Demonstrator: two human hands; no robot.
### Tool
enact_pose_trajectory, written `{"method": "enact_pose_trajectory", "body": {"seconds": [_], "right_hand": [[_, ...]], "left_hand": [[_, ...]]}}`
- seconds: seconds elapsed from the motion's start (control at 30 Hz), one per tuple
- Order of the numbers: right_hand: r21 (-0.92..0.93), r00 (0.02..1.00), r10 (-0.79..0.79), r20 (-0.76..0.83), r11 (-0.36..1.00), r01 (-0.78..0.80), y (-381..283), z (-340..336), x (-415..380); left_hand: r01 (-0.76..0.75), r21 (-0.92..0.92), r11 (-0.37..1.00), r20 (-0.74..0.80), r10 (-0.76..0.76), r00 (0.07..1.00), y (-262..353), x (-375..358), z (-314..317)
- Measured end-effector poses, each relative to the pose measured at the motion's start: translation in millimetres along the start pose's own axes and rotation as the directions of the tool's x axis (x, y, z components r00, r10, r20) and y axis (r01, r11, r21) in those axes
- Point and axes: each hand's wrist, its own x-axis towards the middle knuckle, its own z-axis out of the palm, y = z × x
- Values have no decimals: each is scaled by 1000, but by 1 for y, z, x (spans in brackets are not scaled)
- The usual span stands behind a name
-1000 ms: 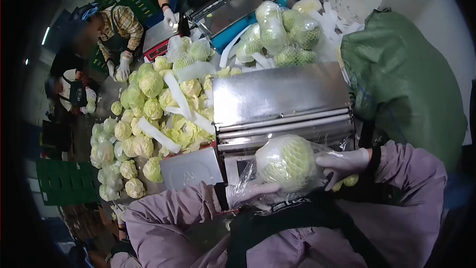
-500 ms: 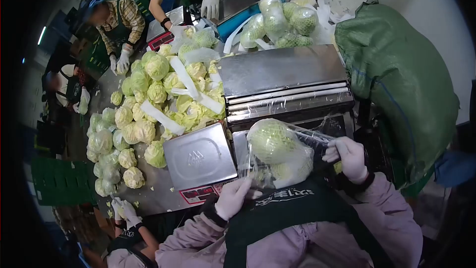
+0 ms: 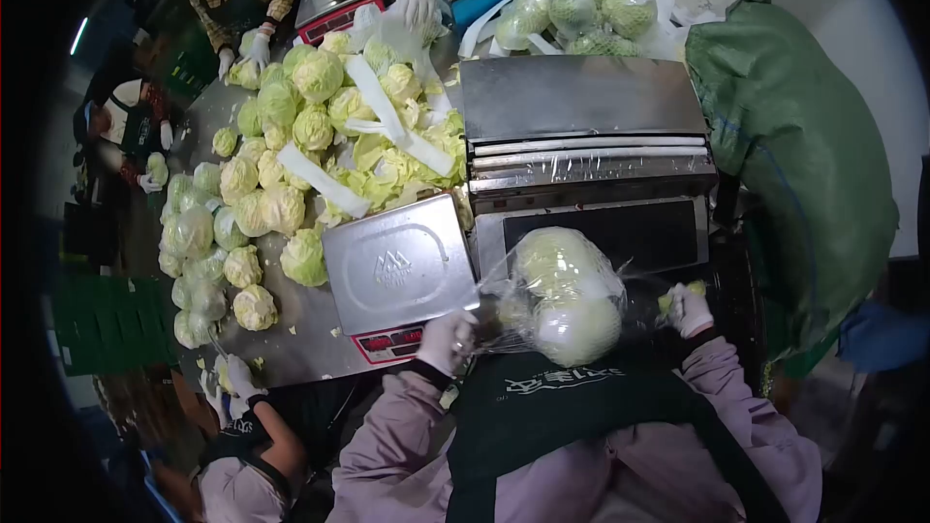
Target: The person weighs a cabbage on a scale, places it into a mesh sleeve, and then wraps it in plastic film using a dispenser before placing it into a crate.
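Two pale cabbages in netting and clear film (image 3: pixel 572 295) are in front of my apron, one beyond the other. My left hand (image 3: pixel 449 341), in a white glove, is closed on the film at the left of the bundle, beside the scale's corner. My right hand (image 3: pixel 690 309), also gloved, is curled at the far right of the film; a small yellow-green piece shows at its fingers. Just beyond the bundle is the wrapping machine (image 3: pixel 591 145) with its dark plate. A metal scale (image 3: pixel 397 266) stands to the left.
Bare cabbages (image 3: pixel 315 126), loose leaves and white strips lie on the metal table (image 3: pixel 305 353). Netted cabbages (image 3: pixel 572 10) sit behind the machine. A green sack (image 3: pixel 794 165) bulges at the right. Co-workers' gloved hands (image 3: pixel 417 2) are at the back and at the lower left (image 3: pixel 232 383).
The bundle has moved slightly right and turned, and its film is now drawn out to both sides. My right hand has lowered. A co-worker at the back now holds a cabbage over a scale.
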Motion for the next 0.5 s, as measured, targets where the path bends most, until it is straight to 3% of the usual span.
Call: {"method": "enact_pose_trajectory", "body": {"seconds": [0.03, 0.07, 0.1, 0.13, 0.17, 0.23, 0.27, 0.3, 0.37, 0.43, 0.47, 0.5], "right_hand": [[-40, 999, 38, 0, 998, -38, 19, -13, 15], [-130, 1000, 26, -4, 991, -27, 24, -8, 7], [-217, 1000, 9, -4, 976, -10, 30, 1, -1], [-269, 1000, 15, -8, 963, -16, 34, 10, -5], [-423, 996, -73, -51, 905, 45, 34, 22, -10], [-473, 986, -148, -74, 876, 96, 36, 35, -12], [-513, 970, -238, -52, 840, 179, 35, 38, -13], [-545, 943, -330, -32, 797, 261, 33, 39, -17], [-571, 895, -443, -51, 748, 338, 17, 36, -27], [-563, 570, -821, 30, 458, 688, -2, 29, -38], [-457, 647, -761, -40, 590, 665, -27, 54, -81], [-445, 530, -848, -14, 480, 756, -48, 68, -106]], "left_hand": [[37, 154, 987, 47, -45, 998, -18, 9, 9], [76, 175, 982, 181, -108, 978, -46, 34, 9], [43, 255, 966, 153, -84, 985, -60, 49, 28], [-83, 385, 919, 215, -2, 977, -73, 69, 44], [-38, 295, 955, 273, -46, 961, -104, 115, 51], [-115, 264, 958, 342, 19, 940, -95, 101, 86], [133, 70, 989, 498, -150, 854, -96, 105, 96], [406, -61, 912, 666, -265, 697, -95, 109, 106], [340, -77, 937, 765, -163, 623, -98, 115, 113], [234, -6, 972, 804, -135, 580, -93, 113, 120], [229, 3, 973, 810, -137, 570, -85, 108, 126], [129, -165, 978, 908, 99, 408, -75, 100, 133]]}}
